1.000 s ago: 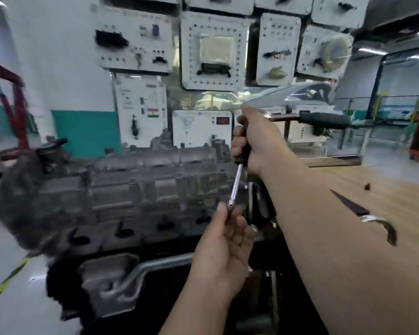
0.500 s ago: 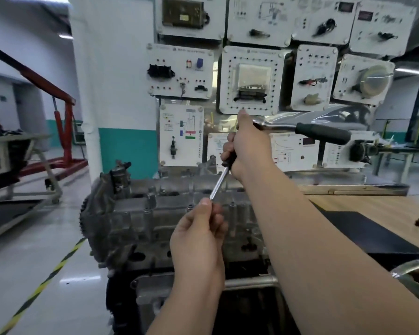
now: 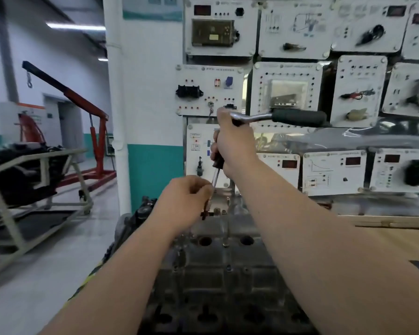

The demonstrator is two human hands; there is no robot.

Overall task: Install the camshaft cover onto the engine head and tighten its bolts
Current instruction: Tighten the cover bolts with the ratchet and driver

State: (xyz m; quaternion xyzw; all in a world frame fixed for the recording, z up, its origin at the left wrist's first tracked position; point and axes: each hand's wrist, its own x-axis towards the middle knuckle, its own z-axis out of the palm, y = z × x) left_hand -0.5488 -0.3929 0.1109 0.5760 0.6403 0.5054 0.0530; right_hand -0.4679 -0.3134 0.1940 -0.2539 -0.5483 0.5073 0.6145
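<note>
You look to be in the tightening stage. The camshaft cover [image 3: 228, 229] lies on top of the engine head [image 3: 215, 298], directly below your hands, so the placing seems done. Your right hand [image 3: 235, 151] is clenched around the black grip at the top of the extension shaft [image 3: 215, 176], and the ratchet [image 3: 298, 117] sticks out to the right above it. Your left hand [image 3: 186, 201] pinches the shaft's lower end, its fingers [image 3: 203, 187] curled round it, guiding the tip at the cover's far edge. Whether the tip sits on a bolt cannot be told; your hand hides it. Small fasteners [image 3: 228, 268] stand along the cover, too blurred to judge as tight. Most of the bolt run likely remains.
</note>
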